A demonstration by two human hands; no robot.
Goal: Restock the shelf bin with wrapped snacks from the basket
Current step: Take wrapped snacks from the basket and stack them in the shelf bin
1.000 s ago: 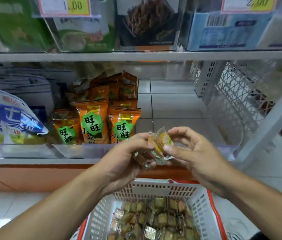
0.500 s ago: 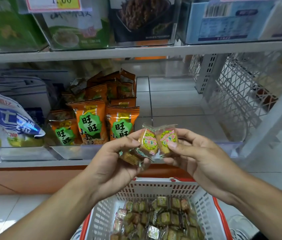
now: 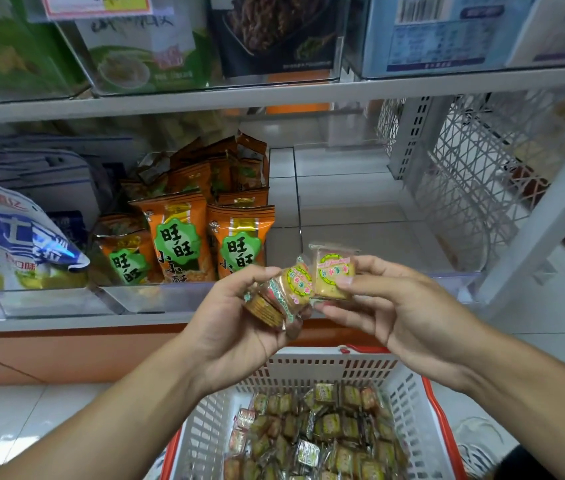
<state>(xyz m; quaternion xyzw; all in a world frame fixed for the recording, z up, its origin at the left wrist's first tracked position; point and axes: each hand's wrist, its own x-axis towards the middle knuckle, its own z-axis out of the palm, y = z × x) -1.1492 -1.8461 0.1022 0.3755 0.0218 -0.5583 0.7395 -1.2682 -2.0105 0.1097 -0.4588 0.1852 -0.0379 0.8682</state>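
My left hand (image 3: 229,327) grips a small stack of wrapped snacks (image 3: 279,294), square biscuits in clear wrappers with pink and green labels. My right hand (image 3: 398,306) pinches one wrapped snack (image 3: 333,273) by its lower edge, held upright beside the stack and touching it. Both hands hover in front of the clear shelf bin (image 3: 454,277), whose floor shows no goods. Below them stands a white basket (image 3: 308,368) with red rim, holding several more wrapped snacks (image 3: 319,431).
Orange snack bags (image 3: 177,237) fill the bin to the left, and blue-white bags (image 3: 14,244) lie further left. A white mesh divider (image 3: 475,181) stands at the right. An upper shelf (image 3: 274,93) carries boxed goods and a price tag (image 3: 97,5).
Both hands have risen toward the shelf. My right hand has drawn one wrapped snack off the stack and turned it upright, label facing me.
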